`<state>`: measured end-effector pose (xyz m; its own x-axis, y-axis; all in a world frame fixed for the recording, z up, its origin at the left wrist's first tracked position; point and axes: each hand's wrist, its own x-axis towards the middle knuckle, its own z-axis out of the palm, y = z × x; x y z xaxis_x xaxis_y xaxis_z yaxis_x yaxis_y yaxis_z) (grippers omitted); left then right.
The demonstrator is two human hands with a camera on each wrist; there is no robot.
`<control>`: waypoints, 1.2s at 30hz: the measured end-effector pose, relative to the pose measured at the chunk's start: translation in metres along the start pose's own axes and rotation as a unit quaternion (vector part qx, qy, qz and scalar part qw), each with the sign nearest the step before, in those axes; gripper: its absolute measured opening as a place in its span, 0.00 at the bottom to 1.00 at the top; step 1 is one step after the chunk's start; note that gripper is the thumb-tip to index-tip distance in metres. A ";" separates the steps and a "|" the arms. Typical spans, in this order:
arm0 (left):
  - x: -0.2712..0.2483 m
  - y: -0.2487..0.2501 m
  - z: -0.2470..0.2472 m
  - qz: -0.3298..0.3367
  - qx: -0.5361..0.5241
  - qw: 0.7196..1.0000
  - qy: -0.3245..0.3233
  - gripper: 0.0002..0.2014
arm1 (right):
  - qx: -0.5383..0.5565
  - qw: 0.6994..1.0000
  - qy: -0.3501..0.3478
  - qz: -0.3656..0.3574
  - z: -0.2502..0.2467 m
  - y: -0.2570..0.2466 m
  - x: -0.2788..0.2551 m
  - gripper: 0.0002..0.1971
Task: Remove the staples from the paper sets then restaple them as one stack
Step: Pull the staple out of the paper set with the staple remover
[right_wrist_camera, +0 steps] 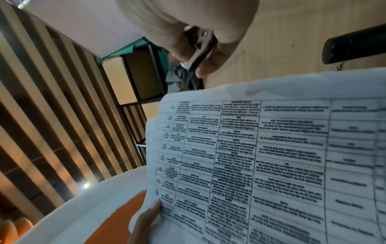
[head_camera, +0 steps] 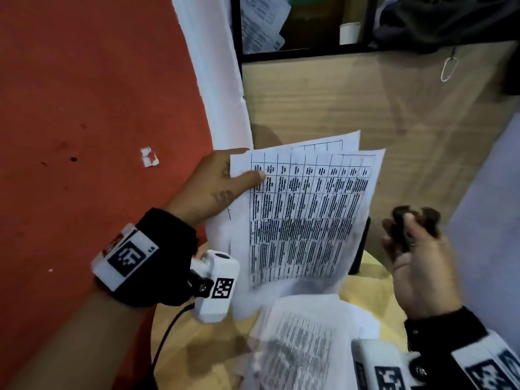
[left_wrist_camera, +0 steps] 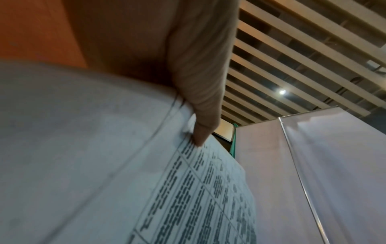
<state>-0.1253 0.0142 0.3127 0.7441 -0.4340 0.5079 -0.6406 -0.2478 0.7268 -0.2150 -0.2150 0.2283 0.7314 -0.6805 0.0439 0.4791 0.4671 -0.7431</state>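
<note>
Held set of white printed table sheets [head_camera: 304,215], at least three fanned at the far corner, raised above the wooden worktop [head_camera: 365,102]. The left hand [head_camera: 213,187] pinches its left edge, thumb on top, the other fingers hidden beneath. Its long axis runs away from the person, tilted slightly right. Just right of this set, not touching it, the right hand [head_camera: 419,249] has its fingers curled round one dark metal-jawed staple remover [head_camera: 405,229]; whether its jaws stand open cannot be told. Below the set's near edge lies a second pile of white printed sheets [head_camera: 304,342]. No staple can be made out. Judged: the right hand is the one to bring the tool leftward to the stapled corner.
</note>
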 end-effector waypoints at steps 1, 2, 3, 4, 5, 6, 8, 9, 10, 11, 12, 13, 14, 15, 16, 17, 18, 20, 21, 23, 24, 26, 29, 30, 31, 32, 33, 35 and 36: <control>-0.002 0.001 0.000 -0.002 -0.008 1.000 0.000 0.09 | 0.005 1.000 0.012 -0.012 -0.001 -0.004 -0.002 0.10; -0.003 0.001 0.000 -0.003 -0.015 1.000 -0.001 0.09 | -0.002 1.000 -0.001 -0.014 -0.001 -0.008 -0.004 0.10; -0.005 0.001 -0.001 -0.006 -0.021 1.000 -0.002 0.08 | -0.035 0.999 -0.022 0.002 0.001 -0.010 -0.009 0.09; -0.007 0.000 -0.002 -0.010 -0.027 1.000 -0.002 0.07 | -0.073 0.996 -0.051 0.019 0.003 -0.010 -0.011 0.09; -0.008 -0.001 -0.002 -0.016 -0.036 0.999 0.001 0.07 | -0.100 0.991 -0.084 0.038 0.007 -0.010 -0.017 0.09; -0.009 -0.002 -0.003 -0.020 -0.044 0.999 0.005 0.08 | -0.115 0.984 -0.122 0.053 0.012 -0.008 -0.022 0.08; -0.010 -0.004 -0.003 -0.029 -0.048 0.998 0.007 0.08 | -0.112 0.972 -0.187 0.085 0.024 -0.005 -0.032 0.04; -0.011 -0.004 -0.003 -0.032 -0.049 0.998 0.003 0.05 | -0.104 0.966 -0.215 0.098 0.030 -0.002 -0.035 0.10; -0.012 -0.004 -0.003 -0.034 -0.050 0.998 -0.004 0.02 | -0.094 0.960 -0.239 0.110 0.036 -0.001 -0.037 0.15; -0.013 -0.005 -0.002 -0.036 -0.050 0.998 -0.008 0.02 | -0.094 0.955 -0.257 0.114 0.043 0.001 -0.040 0.15; -0.014 -0.005 -0.003 -0.035 -0.049 0.998 -0.007 0.04 | -0.106 0.949 -0.277 0.105 0.048 0.002 -0.042 0.14; -0.013 -0.007 -0.003 -0.035 -0.048 0.998 -0.001 0.05 | -0.144 0.941 -0.299 0.072 0.053 0.004 -0.042 0.13; -0.013 -0.009 -0.004 -0.038 -0.048 0.998 0.009 0.04 | -0.203 0.927 -0.316 0.020 0.058 0.008 -0.041 0.12; -0.011 -0.011 -0.004 -0.040 -0.045 0.998 0.017 0.02 | -0.265 0.905 -0.330 -0.046 0.063 0.011 -0.040 0.12; -0.010 -0.014 -0.004 -0.042 -0.039 0.998 0.025 0.01 | -0.320 0.880 -0.332 -0.114 0.068 0.015 -0.039 0.14; -0.009 -0.015 -0.003 -0.042 -0.030 0.998 0.030 0.03 | -0.370 0.850 -0.324 -0.190 0.071 0.017 -0.036 0.17; -0.009 -0.017 -0.003 -0.043 -0.024 0.998 0.033 0.06 | -0.413 0.811 -0.313 -0.271 0.074 0.020 -0.034 0.20; -0.008 -0.022 -0.001 -0.053 -0.019 0.998 0.039 0.17 | -0.461 0.733 -0.298 -0.402 0.078 0.024 -0.029 0.22; -0.008 -0.023 0.000 -0.058 -0.016 0.997 0.039 0.22 | -0.470 0.707 -0.297 -0.437 0.080 0.026 -0.026 0.22; -0.008 -0.025 0.003 -0.060 -0.013 0.998 0.028 0.24 | -0.472 0.683 -0.300 -0.470 0.082 0.026 -0.024 0.21; -0.007 -0.026 0.005 -0.057 -0.014 0.998 0.022 0.24 | -0.471 0.676 -0.305 -0.477 0.082 0.026 -0.023 0.21; -0.006 -0.026 0.007 -0.048 -0.017 0.998 0.024 0.25 | -0.480 0.656 -0.316 -0.489 0.082 0.025 -0.022 0.20; -0.006 -0.025 0.010 -0.035 -0.019 0.999 0.026 0.27 | -0.496 0.628 -0.325 -0.504 0.080 0.024 -0.021 0.19; -0.006 -0.025 0.011 -0.031 -0.013 0.999 0.024 0.27 | -0.498 0.623 -0.326 -0.508 0.079 0.023 -0.021 0.19; -0.006 -0.025 0.012 -0.029 -0.005 0.999 0.022 0.28 | -0.501 0.616 -0.327 -0.512 0.078 0.022 -0.020 0.18; -0.006 -0.025 0.014 -0.029 0.003 0.999 0.021 0.28 | -0.506 0.608 -0.326 -0.517 0.078 0.020 -0.021 0.18; -0.005 -0.025 0.015 -0.029 0.009 0.999 0.021 0.28 | -0.513 0.599 -0.326 -0.522 0.078 0.019 -0.021 0.18; -0.005 -0.025 0.016 -0.033 0.017 0.999 0.018 0.26 | -0.526 0.580 -0.327 -0.529 0.078 0.017 -0.021 0.18; -0.005 -0.023 0.016 -0.033 0.018 0.999 0.014 0.23 | -0.529 0.573 -0.327 -0.533 0.078 0.016 -0.021 0.18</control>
<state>-0.1171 0.0080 0.2857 0.7897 -0.3911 0.4726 -0.5958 -0.3059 0.7426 -0.1852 -0.1490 0.2675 0.4883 0.2587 0.8335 0.5134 -0.8575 -0.0346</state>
